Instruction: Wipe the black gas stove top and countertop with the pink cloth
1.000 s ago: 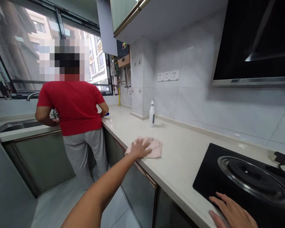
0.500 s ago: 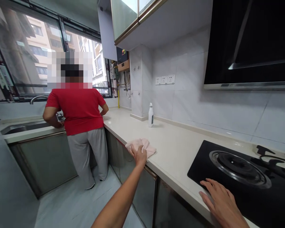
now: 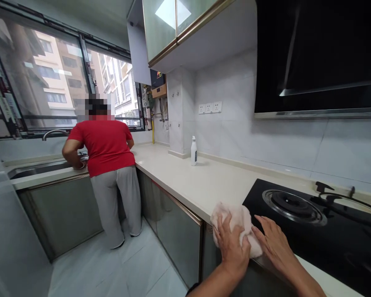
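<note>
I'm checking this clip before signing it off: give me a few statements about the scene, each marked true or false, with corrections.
1. The left hand is on the pink cloth, with the right hand close by. True.
2. A white bottle stands upright on the countertop. True.
3. The right hand grips that bottle. False: the right hand is by the cloth, beside the cooktop, away from the bottle.
4. The cloth lies in the sink. False: the cloth is bunched at the countertop's front edge.
5. Three sockets line the wall. True.
6. The person in red faces the camera. False: that person's back is turned.
</note>
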`<state>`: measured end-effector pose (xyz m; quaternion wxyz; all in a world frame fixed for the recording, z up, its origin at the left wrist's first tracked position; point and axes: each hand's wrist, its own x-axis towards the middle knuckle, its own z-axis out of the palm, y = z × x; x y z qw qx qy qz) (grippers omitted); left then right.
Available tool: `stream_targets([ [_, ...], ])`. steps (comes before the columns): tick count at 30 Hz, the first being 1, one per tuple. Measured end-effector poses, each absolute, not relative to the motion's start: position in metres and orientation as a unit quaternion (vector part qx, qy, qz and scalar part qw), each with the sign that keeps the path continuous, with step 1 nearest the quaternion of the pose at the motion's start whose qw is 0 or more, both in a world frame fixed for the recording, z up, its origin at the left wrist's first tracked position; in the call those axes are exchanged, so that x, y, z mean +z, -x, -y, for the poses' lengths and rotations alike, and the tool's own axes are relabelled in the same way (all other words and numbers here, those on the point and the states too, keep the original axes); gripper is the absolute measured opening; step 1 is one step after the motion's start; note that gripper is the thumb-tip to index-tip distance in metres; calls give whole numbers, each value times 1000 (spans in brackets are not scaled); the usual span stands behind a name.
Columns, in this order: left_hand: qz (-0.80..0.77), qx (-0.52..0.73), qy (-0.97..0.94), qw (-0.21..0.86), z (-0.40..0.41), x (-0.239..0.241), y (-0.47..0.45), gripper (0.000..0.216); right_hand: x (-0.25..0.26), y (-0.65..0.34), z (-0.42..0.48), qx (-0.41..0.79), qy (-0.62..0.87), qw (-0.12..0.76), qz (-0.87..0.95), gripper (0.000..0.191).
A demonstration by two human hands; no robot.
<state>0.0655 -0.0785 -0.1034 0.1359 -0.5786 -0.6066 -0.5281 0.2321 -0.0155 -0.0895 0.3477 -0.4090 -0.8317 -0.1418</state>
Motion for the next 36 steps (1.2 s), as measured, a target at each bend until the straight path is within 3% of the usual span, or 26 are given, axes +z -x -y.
stream_targets([
  [6,539,-511,638,205,72,-102,-42,19,-74,-225,32,-154,442,254,846,48],
  [13,600,-477,619,171,76,-80,-50,17,-65,-223,66,-125,510,222,822,60],
  [16,637,-451,607,152,81,-72,-65,19,-64,-224,83,-119,520,256,806,60],
  [21,603,-450,637,167,88,-84,-101,28,-57,-242,101,-83,430,389,810,65],
  [24,570,-483,632,207,85,-104,-129,33,-50,-264,114,-29,383,443,810,53],
  [29,508,-517,623,295,85,-122,-193,33,-34,-283,137,23,407,461,788,35],
  [36,490,-470,676,285,108,-114,-247,41,-37,-289,128,-80,510,412,751,28],
])
